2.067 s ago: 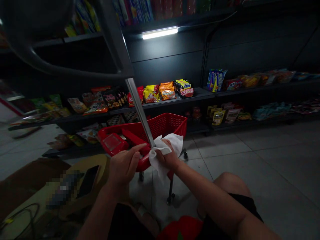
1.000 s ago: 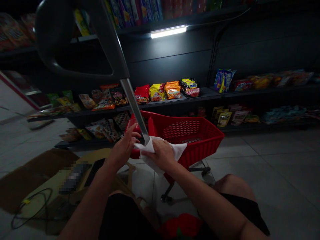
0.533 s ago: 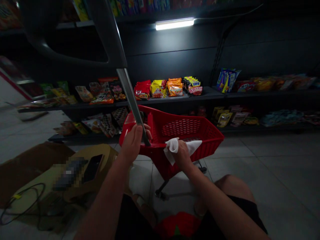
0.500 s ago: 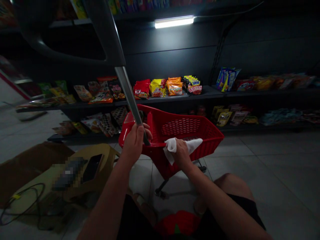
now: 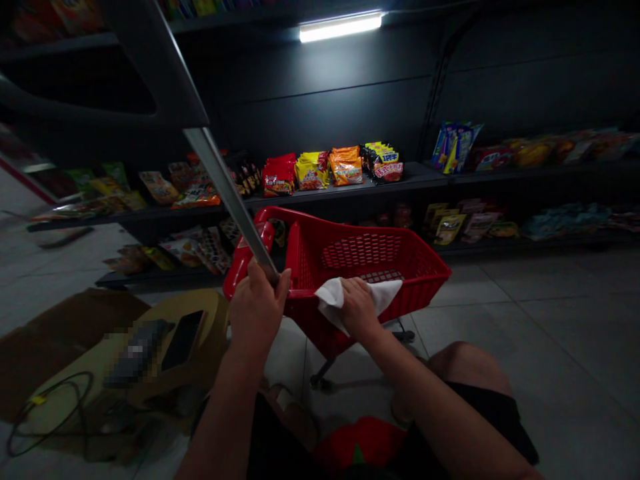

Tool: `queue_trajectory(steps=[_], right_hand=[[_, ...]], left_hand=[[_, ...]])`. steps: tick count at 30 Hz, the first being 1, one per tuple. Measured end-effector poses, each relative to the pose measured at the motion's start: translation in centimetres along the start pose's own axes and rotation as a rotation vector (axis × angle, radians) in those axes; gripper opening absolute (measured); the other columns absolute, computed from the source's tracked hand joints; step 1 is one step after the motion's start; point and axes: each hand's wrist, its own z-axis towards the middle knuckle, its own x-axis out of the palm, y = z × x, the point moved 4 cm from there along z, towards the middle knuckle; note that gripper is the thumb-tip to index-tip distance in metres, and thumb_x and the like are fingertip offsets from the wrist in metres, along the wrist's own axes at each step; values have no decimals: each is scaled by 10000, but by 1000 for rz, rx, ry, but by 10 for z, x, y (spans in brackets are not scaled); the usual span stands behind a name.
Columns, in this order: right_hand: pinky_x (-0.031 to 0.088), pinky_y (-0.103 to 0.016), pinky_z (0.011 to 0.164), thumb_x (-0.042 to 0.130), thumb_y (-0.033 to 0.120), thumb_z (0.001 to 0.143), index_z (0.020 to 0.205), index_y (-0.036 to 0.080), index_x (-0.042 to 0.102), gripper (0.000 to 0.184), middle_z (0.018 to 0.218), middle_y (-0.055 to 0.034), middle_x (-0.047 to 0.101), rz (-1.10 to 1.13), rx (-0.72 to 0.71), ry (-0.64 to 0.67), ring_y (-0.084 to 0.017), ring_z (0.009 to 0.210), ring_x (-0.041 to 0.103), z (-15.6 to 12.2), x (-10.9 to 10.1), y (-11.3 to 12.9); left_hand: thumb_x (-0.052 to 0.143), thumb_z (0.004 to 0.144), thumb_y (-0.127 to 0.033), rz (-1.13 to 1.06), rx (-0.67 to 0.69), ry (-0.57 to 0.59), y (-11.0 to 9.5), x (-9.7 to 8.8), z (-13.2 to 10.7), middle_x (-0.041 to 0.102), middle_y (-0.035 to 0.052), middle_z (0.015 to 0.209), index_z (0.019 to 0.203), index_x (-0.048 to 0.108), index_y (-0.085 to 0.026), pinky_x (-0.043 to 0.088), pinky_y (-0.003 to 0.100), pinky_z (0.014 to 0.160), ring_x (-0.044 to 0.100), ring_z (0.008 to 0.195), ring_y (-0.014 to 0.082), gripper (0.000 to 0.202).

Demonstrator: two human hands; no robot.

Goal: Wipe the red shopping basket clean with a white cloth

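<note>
A small red shopping trolley (image 5: 390,263) stands on the tiled floor in front of me. Its metal handle bar (image 5: 227,197) rises toward the upper left to a dark grip (image 5: 75,100). My left hand (image 5: 260,310) is closed round the base of that bar, at the trolley's near rim. My right hand (image 5: 355,308) presses a white cloth (image 5: 333,297) onto the near rim of the basket, fingers curled over the cloth.
Dark shelves with snack packets (image 5: 327,170) run along the back under a strip light (image 5: 340,27). At my left lie flattened cardboard (image 5: 60,333), a yellowish stool (image 5: 200,333) with a phone on it, and a cable (image 5: 45,413). My bare knee (image 5: 465,363) is at the right.
My right hand with the cloth went from the handle bar's base to the basket's near rim. My left hand closed round the bar. The trolley turned, and the view shifted slightly down.
</note>
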Motion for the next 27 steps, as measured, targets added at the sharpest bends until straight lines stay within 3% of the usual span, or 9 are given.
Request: queue_trajectory(steps=[3,10,13,17,19,22,24,27], right_hand=[[341,-375,895,522,326,974,983,182,668,205,915,-82,671,-56,102,-24,-230,893,559,-13,-11,-21],[400,-375,847,494,176,950,1063,172,632,178,1031,-106,666,-4,-51,108,-239,928,552,17,5,46],[417,-358,811,495,175,948,1057,166,625,171,1032,-103,664,23,-135,176,-228,914,563,21,9,45],[404,-343,785,511,197,954,974,163,642,136,928,-85,668,-62,-127,224,-210,839,578,-3,-5,-9],[403,-359,826,528,234,948,974,156,663,158,906,-96,672,-145,-55,164,-223,851,588,-26,-23,-54],[411,-399,894,562,330,924,1118,158,672,281,983,-132,681,-267,96,42,-265,938,598,-61,-55,-126],[407,-439,964,539,350,928,1082,153,690,293,993,-150,689,-298,194,12,-285,979,604,-77,-69,-164],[333,-519,1097,496,283,925,1134,129,682,319,1171,-189,676,-258,292,-63,-313,1176,572,-83,-71,-186]], left_hand=[[387,968,-511,12,-16,25,1,0,0,718,164,898,1343,416,-77,509,442,786,695,880,344,574],[354,981,-485,-36,14,-10,3,-3,0,720,149,894,1321,417,-104,503,428,793,699,852,316,514],[360,966,-526,-8,-17,12,12,-6,1,716,142,862,1293,435,-113,506,424,758,697,830,325,532],[369,951,-566,-8,-29,92,21,-8,3,718,140,869,1260,464,-123,506,411,724,699,832,333,548],[379,947,-575,-44,-2,130,26,-11,6,721,129,931,1239,486,-155,506,388,725,704,858,316,522],[375,947,-575,-93,65,265,38,-12,12,721,95,1012,1215,514,-206,508,365,742,707,899,287,477],[355,950,-566,-90,112,354,44,-11,17,721,90,1020,1199,529,-210,507,356,735,708,884,275,468],[329,956,-554,-29,135,389,44,-9,23,721,110,997,1156,545,-186,497,344,705,709,855,276,471]])
